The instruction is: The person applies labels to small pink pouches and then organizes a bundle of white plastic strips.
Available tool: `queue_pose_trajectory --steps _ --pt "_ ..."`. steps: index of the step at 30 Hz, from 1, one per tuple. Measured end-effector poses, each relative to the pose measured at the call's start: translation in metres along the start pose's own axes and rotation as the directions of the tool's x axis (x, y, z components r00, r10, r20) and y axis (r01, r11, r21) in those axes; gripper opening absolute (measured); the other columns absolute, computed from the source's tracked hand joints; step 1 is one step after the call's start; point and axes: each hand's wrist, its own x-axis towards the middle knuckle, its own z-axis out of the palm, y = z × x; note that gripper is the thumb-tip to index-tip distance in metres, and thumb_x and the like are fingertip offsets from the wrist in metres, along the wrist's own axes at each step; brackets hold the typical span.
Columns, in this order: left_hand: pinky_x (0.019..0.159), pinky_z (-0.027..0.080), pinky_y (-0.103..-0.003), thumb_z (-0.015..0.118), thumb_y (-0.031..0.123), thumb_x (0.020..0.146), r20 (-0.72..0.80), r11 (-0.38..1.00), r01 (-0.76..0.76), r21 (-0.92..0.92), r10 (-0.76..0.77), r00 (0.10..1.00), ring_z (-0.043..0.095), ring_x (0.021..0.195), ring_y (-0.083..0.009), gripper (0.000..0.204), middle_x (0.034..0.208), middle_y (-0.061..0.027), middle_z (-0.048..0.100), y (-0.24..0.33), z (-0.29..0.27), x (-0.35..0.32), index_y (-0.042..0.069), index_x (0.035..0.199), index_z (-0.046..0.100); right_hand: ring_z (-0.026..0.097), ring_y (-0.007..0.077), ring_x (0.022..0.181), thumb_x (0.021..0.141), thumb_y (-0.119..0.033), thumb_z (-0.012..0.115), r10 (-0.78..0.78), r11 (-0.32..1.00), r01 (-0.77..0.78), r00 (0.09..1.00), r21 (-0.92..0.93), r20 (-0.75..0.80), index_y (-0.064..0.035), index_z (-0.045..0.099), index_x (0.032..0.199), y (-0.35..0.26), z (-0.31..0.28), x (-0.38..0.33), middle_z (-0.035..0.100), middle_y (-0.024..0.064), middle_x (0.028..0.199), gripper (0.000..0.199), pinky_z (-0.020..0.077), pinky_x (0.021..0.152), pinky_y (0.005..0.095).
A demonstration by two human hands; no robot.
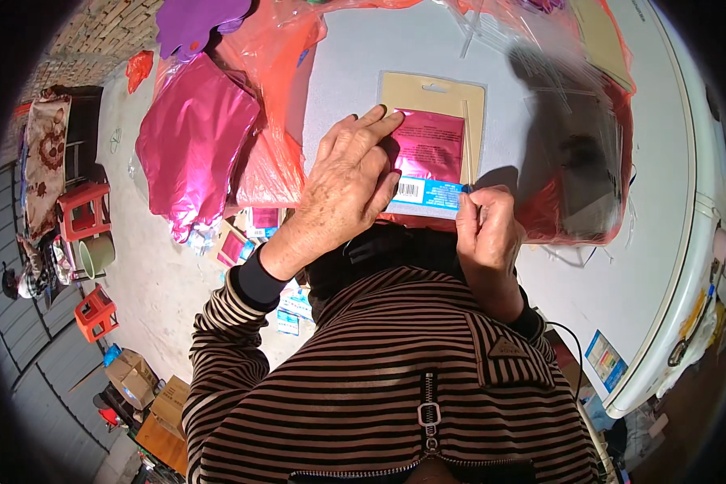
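Observation:
A folded shiny pink foil piece (pixel 429 141) with a blue printed strip (pixel 427 192) along its lower end lies over a tan hang-hole card (pixel 402 85), which appears to sit in a clear bag. My left hand (pixel 343 173) rests on the foil's left side, fingers stretched out and pressing down. Along the foil's right edge runs a thin clear straw (pixel 465 133). At the lower end of this straw, beside the strip's right end, the thumb and forefinger of my right hand (pixel 492 226) are pinched together; the straw's tip is hidden there.
Pink foil sheets (pixel 198 133) and purple foil (pixel 202 24) lie on red plastic at the left. Loose clear straws (pixel 512 40) are scattered at the upper right of the white table (pixel 347 48). Red stools (pixel 85 211) and cardboard boxes (pixel 133 377) stand on the floor to the left.

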Motion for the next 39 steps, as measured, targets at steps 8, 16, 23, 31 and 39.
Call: queue_pose_trajectory --steps 8,16,23,31,39 --pt "0.109 0.032 -0.052 0.068 0.009 0.084 -0.014 0.998 0.005 0.059 -0.004 1.0 0.04 0.135 -0.0391 0.02 0.144 -0.0174 0.045 0.002 0.003 0.001 0.002 0.086 0.05 0.06 0.0296 0.06 0.08 0.007 0.07 0.042 0.996 -0.038 0.998 -0.077 0.042 -0.0024 0.045 0.097 -0.004 -0.002 0.008 0.055 0.0131 0.081 0.032 0.0478 0.05 0.0345" --pt "0.108 0.034 -0.054 0.068 0.008 0.084 -0.016 0.997 0.015 0.074 -0.014 1.0 0.039 0.135 -0.0399 0.023 0.143 -0.0185 0.045 0.002 0.006 0.002 0.003 0.09 0.047 0.059 0.0321 0.062 0.081 0.003 0.072 0.065 0.992 -0.058 0.996 -0.111 0.056 -0.0036 0.045 0.094 -0.005 -0.004 0.022 0.053 0.0137 0.082 0.031 0.0484 0.051 0.0354" --pt "0.109 0.032 -0.053 0.069 0.01 0.084 -0.01 0.996 0.021 0.089 -0.02 1.0 0.037 0.137 -0.0396 0.025 0.145 -0.0185 0.042 -0.001 0.007 0.0 0.003 0.096 0.048 0.056 0.0347 0.063 0.09 -0.003 0.066 0.19 0.969 -0.152 0.961 -0.193 0.199 -0.0042 0.043 0.092 -0.003 -0.01 0.03 0.054 0.0141 0.08 0.023 0.046 0.056 0.0388" --pt "0.112 0.025 -0.054 0.067 0.014 0.085 -0.183 0.949 0.25 0.195 -0.215 0.959 0.031 0.14 -0.0383 0.035 0.148 -0.0175 0.039 0.011 0.021 -0.013 0.003 0.115 0.053 0.057 0.04 0.06 0.093 -0.008 0.064 0.332 0.925 -0.266 0.912 -0.271 0.239 -0.0047 0.043 0.096 -0.005 -0.012 0.036 0.055 0.0176 0.069 0.022 0.0462 0.052 0.042" --pt "0.112 0.026 -0.053 0.062 0.01 0.087 -0.363 0.848 0.442 0.293 -0.329 0.872 0.035 0.139 -0.0378 0.04 0.144 -0.0171 0.045 0.019 0.036 -0.019 0.003 0.126 0.053 0.061 0.0461 0.07 0.096 -0.013 0.059 0.215 0.932 -0.116 0.94 -0.342 0.266 -0.0038 0.044 0.1 -0.004 -0.013 0.038 0.06 0.0247 0.072 0.019 0.0467 0.055 0.0468"
